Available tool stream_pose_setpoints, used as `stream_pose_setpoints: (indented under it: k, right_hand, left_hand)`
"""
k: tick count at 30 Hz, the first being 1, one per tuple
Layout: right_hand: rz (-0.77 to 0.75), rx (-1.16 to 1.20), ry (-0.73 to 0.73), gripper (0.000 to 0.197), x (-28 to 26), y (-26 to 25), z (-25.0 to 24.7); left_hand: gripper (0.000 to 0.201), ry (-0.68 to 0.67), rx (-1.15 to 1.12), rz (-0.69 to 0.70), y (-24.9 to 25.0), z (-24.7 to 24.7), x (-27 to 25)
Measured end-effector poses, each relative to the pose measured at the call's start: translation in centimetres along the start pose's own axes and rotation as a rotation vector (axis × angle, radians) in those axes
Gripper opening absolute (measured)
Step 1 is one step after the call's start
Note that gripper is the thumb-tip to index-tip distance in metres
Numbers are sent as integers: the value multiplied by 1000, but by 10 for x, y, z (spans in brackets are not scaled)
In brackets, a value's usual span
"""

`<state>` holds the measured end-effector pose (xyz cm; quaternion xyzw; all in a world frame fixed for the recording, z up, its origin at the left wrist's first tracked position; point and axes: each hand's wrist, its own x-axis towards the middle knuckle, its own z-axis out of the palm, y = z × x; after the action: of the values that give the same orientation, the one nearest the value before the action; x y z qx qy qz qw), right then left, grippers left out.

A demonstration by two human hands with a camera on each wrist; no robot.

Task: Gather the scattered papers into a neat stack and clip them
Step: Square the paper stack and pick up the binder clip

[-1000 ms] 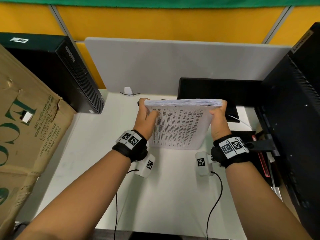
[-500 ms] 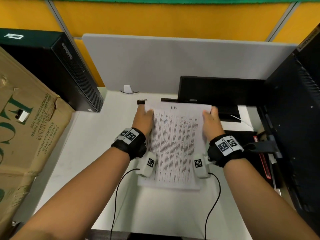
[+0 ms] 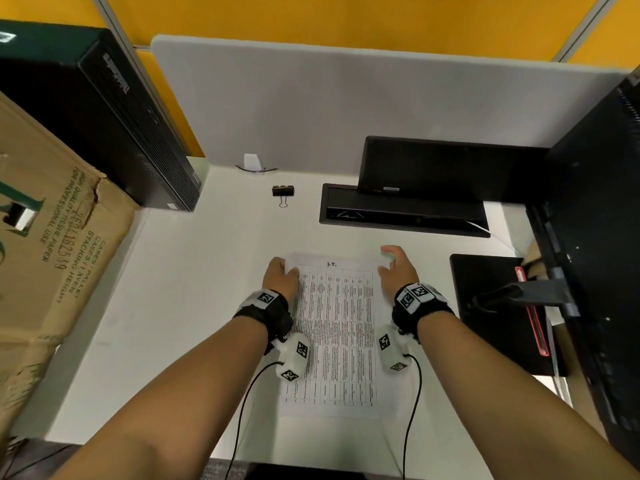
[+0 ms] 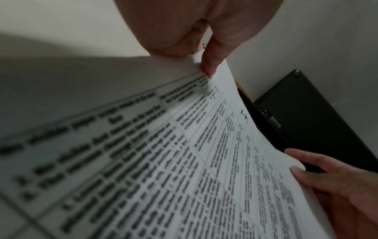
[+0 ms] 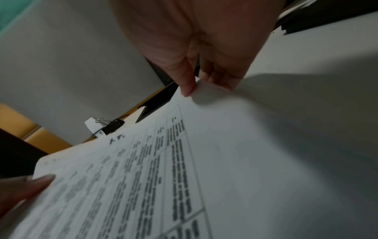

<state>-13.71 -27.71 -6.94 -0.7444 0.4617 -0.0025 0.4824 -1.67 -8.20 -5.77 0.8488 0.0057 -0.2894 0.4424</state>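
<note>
A stack of printed papers (image 3: 337, 341) lies flat on the white desk (image 3: 173, 306), long side pointing away from me. My left hand (image 3: 282, 271) pinches its far left corner, thumb on top (image 4: 201, 63). My right hand (image 3: 389, 263) holds the far right corner, with the thumb on the sheet and the fingers behind the edge (image 5: 196, 85). The printed table on the papers (image 4: 184, 161) fills both wrist views. A black binder clip (image 3: 283, 192) lies alone on the desk beyond the stack, to the left; it also shows in the right wrist view (image 5: 112, 127).
A large cardboard box (image 3: 52, 254) and a black computer case (image 3: 104, 116) stand at the left. A grey divider panel (image 3: 346, 105) closes the back. A black stand (image 3: 405, 209), a black pad (image 3: 491, 306) and a monitor (image 3: 595, 237) crowd the right.
The stack was held upright between both hands, then tipped down. It now lies flat and nearer to me. The binder clip, hidden before, shows behind it.
</note>
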Motion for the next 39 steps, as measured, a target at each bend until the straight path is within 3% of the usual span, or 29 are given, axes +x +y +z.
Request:
stream_pose_setpoints:
  k: [6, 16, 19, 22, 26, 29, 34, 39]
  right_hand:
    - [-56, -105, -17, 27, 11, 9, 2]
    - [-40, -255, -129, 29, 23, 0, -5]
    - [-69, -405, -131, 34, 46, -32, -9]
    - [-208, -491, -114, 32, 70, -88, -1]
    - [-396, -537, -135, 28, 90, -167, 33]
    - [-435, -597, -188, 34, 100, -202, 71]
    - [-444, -668, -207, 46, 117, -219, 131]
    - [-439, -814, -179, 28, 126, -218, 148]
  left_hand:
    - [49, -80, -176, 78, -7, 0, 5]
    - [44, -54, -156, 95, -17, 5, 21]
    - [45, -37, -175, 93, -22, 1, 26]
    - [44, -38, -206, 78, -28, -6, 31]
    - [45, -23, -237, 71, -33, -12, 32]
    - [46, -11, -262, 67, -38, -12, 32]
    - [45, -4, -244, 67, -46, -13, 32]
    - [44, 6, -233, 58, -49, -16, 35]
